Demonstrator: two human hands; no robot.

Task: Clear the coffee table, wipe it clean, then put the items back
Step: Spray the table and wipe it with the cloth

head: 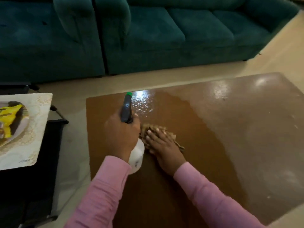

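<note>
The brown coffee table [230,129] fills the middle and right of the view, its far left part wet and shiny. My left hand [121,134] grips a white spray bottle [137,159] by its dark trigger head with a green nozzle, held above the table's left side and pointing away from me. Just to its right, my right hand [162,143] presses flat on a crumpled brown cloth [171,134] lying on the tabletop. Both sleeves are pink.
A pale placemat [37,122] with a plate [24,122] and a yellow packet [9,117] lies on a dark stand at the left. A teal sofa [164,33] runs along the back. Beige floor separates the sofa from the table.
</note>
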